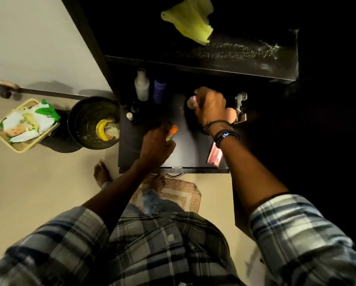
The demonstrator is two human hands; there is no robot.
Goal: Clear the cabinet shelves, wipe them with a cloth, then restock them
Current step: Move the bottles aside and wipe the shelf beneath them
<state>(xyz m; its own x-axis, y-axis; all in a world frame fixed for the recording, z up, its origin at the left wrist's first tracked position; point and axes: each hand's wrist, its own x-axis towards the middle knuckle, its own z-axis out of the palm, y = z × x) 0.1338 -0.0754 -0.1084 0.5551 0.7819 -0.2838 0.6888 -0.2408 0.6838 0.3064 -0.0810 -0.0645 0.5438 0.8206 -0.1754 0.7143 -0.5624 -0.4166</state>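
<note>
Head view: crumpled yellow cloth (190, 19), dusty shelf (235, 50)

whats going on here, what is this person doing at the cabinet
A person stands at a dark cabinet with both hands over the lower shelf. The left hand holds an orange-capped tube, and the right hand grips a small pink item. A white bottle and a purple bottle stand at the back. A yellow-green cloth lies on the streaked upper shelf. Whether things are going in or coming out is unclear.
</note>
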